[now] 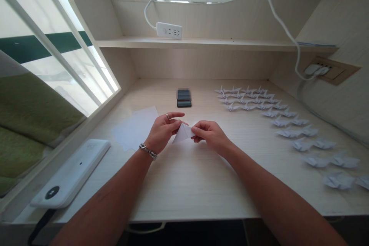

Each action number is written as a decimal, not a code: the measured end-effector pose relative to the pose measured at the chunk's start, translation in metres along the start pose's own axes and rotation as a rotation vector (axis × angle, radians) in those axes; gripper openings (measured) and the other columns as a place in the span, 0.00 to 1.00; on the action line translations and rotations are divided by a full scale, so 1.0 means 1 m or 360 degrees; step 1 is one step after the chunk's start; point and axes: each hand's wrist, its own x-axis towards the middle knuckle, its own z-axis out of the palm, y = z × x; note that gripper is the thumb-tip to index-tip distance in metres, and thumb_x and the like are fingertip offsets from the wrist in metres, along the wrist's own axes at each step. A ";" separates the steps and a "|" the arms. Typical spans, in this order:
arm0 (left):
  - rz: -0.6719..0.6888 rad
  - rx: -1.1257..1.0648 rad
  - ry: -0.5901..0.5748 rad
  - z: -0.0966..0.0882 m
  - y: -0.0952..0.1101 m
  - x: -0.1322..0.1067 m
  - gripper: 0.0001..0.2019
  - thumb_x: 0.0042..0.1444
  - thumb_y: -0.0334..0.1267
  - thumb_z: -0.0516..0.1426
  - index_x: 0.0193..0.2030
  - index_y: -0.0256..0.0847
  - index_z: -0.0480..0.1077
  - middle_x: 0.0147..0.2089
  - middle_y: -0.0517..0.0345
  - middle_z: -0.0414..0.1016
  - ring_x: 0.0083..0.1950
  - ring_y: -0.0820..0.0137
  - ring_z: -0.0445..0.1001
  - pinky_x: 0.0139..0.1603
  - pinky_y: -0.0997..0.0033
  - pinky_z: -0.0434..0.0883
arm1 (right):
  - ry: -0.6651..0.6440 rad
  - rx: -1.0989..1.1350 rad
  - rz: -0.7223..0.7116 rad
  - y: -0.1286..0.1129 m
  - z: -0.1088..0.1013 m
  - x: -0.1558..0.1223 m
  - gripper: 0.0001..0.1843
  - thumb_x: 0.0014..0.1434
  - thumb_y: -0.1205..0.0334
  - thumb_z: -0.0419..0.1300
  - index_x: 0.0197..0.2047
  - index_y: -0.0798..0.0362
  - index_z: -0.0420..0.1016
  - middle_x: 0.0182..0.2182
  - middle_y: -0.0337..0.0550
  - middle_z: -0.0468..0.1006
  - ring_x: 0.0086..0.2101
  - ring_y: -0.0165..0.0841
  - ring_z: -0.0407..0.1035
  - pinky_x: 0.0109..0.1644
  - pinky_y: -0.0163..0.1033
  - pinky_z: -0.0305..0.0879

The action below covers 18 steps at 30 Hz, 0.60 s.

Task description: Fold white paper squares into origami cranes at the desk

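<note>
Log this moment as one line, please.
left hand: on folded paper | right hand: on folded paper | beside: paper sheets | paper cranes in rows

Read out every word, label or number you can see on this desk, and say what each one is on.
Nothing can be read. The faint mark and black round badge on the white flat device are too small and blurred, as are the markings on the power strip. The phone is blurred too.
</note>
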 end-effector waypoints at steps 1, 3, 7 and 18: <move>0.0002 -0.0007 0.0021 0.000 0.000 0.000 0.20 0.47 0.39 0.65 0.46 0.35 0.71 0.32 0.52 0.80 0.31 0.69 0.76 0.35 0.69 0.71 | 0.0011 -0.0002 -0.0003 0.000 -0.001 0.000 0.17 0.49 0.49 0.66 0.27 0.57 0.74 0.21 0.41 0.76 0.23 0.28 0.69 0.31 0.36 0.66; 0.0024 0.0080 0.0045 0.001 0.000 0.000 0.18 0.49 0.42 0.64 0.44 0.35 0.72 0.32 0.52 0.80 0.31 0.70 0.76 0.35 0.69 0.71 | 0.0025 -0.0027 -0.0013 0.000 -0.002 0.000 0.17 0.49 0.49 0.66 0.27 0.57 0.74 0.22 0.41 0.76 0.23 0.28 0.69 0.31 0.36 0.66; 0.0093 0.0386 0.0013 0.005 0.001 -0.003 0.17 0.44 0.41 0.67 0.40 0.35 0.74 0.31 0.52 0.80 0.30 0.70 0.75 0.32 0.72 0.69 | 0.0013 -0.0110 -0.0024 0.001 -0.002 0.000 0.15 0.52 0.51 0.64 0.27 0.56 0.73 0.22 0.41 0.76 0.24 0.29 0.70 0.32 0.36 0.66; 0.0212 0.0509 0.0026 0.013 -0.005 -0.004 0.14 0.43 0.37 0.67 0.35 0.37 0.69 0.27 0.57 0.77 0.29 0.71 0.75 0.29 0.74 0.68 | 0.0010 -0.0094 -0.0033 0.000 0.004 0.000 0.12 0.50 0.54 0.64 0.27 0.55 0.72 0.24 0.37 0.72 0.25 0.28 0.69 0.33 0.36 0.68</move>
